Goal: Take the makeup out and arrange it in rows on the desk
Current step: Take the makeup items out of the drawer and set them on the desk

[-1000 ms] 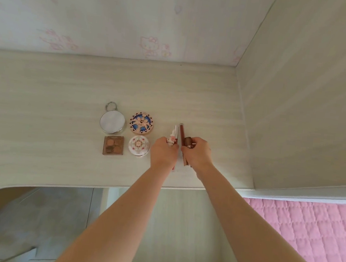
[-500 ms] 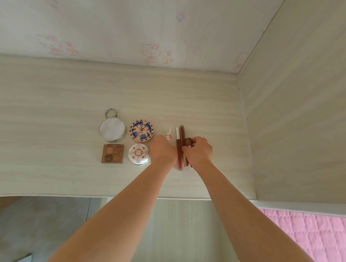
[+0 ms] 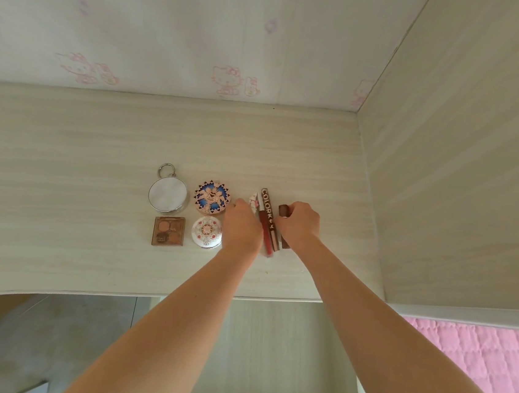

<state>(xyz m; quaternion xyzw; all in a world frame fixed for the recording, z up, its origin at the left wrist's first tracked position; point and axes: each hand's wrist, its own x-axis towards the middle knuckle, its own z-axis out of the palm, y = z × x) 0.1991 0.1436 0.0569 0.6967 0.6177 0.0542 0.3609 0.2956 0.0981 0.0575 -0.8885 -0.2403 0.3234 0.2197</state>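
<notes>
The white tube (image 3: 254,199) has come down out of the left hand (image 3: 242,226) and now lies beside the red gloss (image 3: 266,226), towards the tabletop's (image 3: 63,159) right edge. Whether the left hand grips it I cannot tell. The right hand (image 3: 298,224) grips the brown tube (image 3: 283,210) just beside the red gloss

We see the desk (image 3: 93,179) as pale wood-grain laminate, smooth and matt, and the side panel (image 3: 464,154) has the same finish. The round compact (image 3: 168,194) looks like polished metal, with a metal ring and a frosted face. The eyeshadow palette (image 3: 168,231) has a clear, glossy plastic lid. The lip gloss tube (image 3: 266,226) is glossy see-through plastic; the brown tube (image 3: 283,210) looks duller. The wall (image 3: 173,27) is matt printed paper. The bedspread (image 3: 474,363) is pink quilted cloth.
</notes>
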